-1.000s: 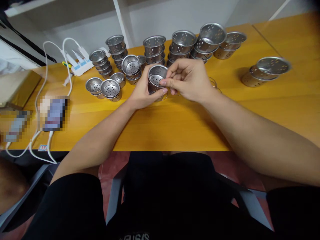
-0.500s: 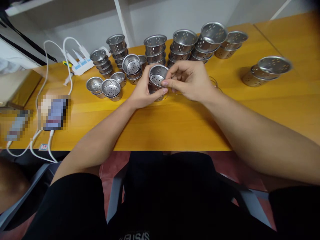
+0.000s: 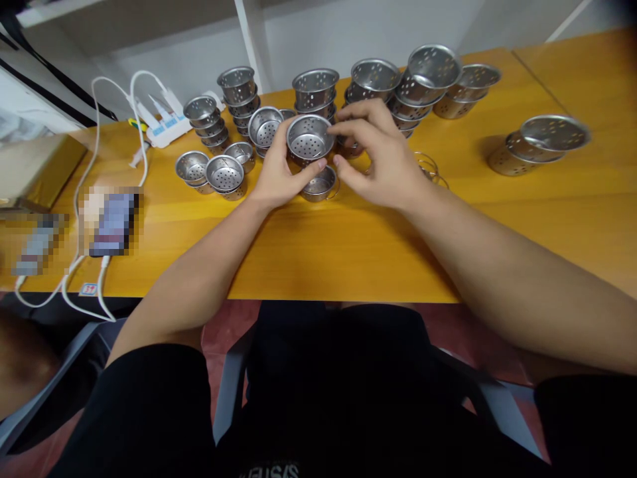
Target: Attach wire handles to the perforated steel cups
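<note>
On a small white label (image 3: 88, 289) with blue border, near the front edge of the counter (image 3: 318, 265), stands a red number: first digit is 3, second is perhaps 4 or 9. Pale letters (image 3: 271, 470) on the black shirt (image 3: 279, 438) are cut off and not surely readable.

Looks like some kind of workroom tbh, small workshop or maybe office, can't tell which. Long wooden table (image 3: 318, 259) with stacks of perforated metal cups (image 3: 224, 174), power strip (image 3: 172, 131) with white cables (image 3: 77, 199), 2 blurred phone-like gadgets (image 3: 115, 224), little numbered tag (image 3: 88, 289) on the edge, pale shelving (image 3: 308, 36) behind.
</note>
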`<state>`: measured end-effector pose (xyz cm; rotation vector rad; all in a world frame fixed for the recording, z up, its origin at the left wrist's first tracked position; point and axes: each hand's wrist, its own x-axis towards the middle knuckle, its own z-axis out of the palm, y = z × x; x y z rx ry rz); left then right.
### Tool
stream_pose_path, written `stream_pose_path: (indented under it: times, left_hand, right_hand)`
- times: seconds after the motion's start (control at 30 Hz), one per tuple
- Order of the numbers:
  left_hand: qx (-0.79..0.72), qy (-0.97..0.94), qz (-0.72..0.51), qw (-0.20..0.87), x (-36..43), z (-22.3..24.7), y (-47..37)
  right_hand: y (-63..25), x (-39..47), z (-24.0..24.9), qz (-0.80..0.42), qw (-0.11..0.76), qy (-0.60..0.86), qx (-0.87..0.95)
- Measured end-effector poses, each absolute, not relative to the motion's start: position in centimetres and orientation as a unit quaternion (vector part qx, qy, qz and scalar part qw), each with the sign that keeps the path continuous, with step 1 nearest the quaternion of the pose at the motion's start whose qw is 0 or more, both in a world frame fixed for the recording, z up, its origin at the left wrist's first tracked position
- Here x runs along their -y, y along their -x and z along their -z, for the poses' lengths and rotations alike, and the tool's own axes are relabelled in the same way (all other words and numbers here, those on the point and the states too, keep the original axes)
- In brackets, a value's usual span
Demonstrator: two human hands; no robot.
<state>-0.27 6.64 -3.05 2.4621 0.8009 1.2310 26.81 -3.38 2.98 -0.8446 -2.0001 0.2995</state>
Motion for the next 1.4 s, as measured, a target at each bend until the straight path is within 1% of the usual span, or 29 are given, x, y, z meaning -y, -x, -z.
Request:
stream_pose_path:
  times: [0.2,0.33,0.53,0.67,0.8,1.0,1.1,1.2,1.3,1.4]
  left_hand:
    - [-0.277,-0.843,-0.432,0.163,-6.5,3.0,0.2]
    - [-0.268,-0.847,-0.430,0.160,-6.7,3.3,0.0]
    - [-0.264,-0.856,-0.410,0.169,-6.5,3.7,-0.3]
    - [-0.274,-0.850,-0.418,0.167,-6.2,3.2,0.1]
    - [-0.299,-0.855,-0.391,0.162,-5.9,2.9,0.5]
    - [-0.308,-0.854,-0.384,0.168,-5.5,2.9,0.6]
    - [-0.306,-0.863,-0.372,0.153,-4.8,1.2,1.3]
    - [-0.292,-0.878,-0.364,0.106,-3.9,-2.1,3.1]
    - [-0.297,-0.863,-0.406,0.050,-3.7,-5.5,5.8]
    - [-0.358,-0.825,-0.437,0.018,-4.6,-7.1,9.1]
  right_hand:
    - [-26.9,3.1,-2.5,-0.109,0.421,0.356,0.827]
    - [-26.7,2.8,-1.8,-0.111,0.410,0.365,0.828]
    - [-26.3,2.2,-0.8,-0.123,0.412,0.352,0.831]
    - [-26.4,2.3,-1.0,-0.143,0.424,0.350,0.823]
    - [-26.7,2.4,-1.2,-0.153,0.427,0.353,0.818]
    - [-26.7,2.4,-1.2,-0.157,0.436,0.350,0.814]
    - [-26.8,2.4,-1.1,-0.152,0.448,0.353,0.808]
    - [-26.9,2.3,-1.0,-0.141,0.460,0.350,0.804]
    - [-27.1,2.2,-1.0,-0.139,0.460,0.353,0.803]
    - [-27.2,2.1,-1.0,-0.143,0.455,0.357,0.803]
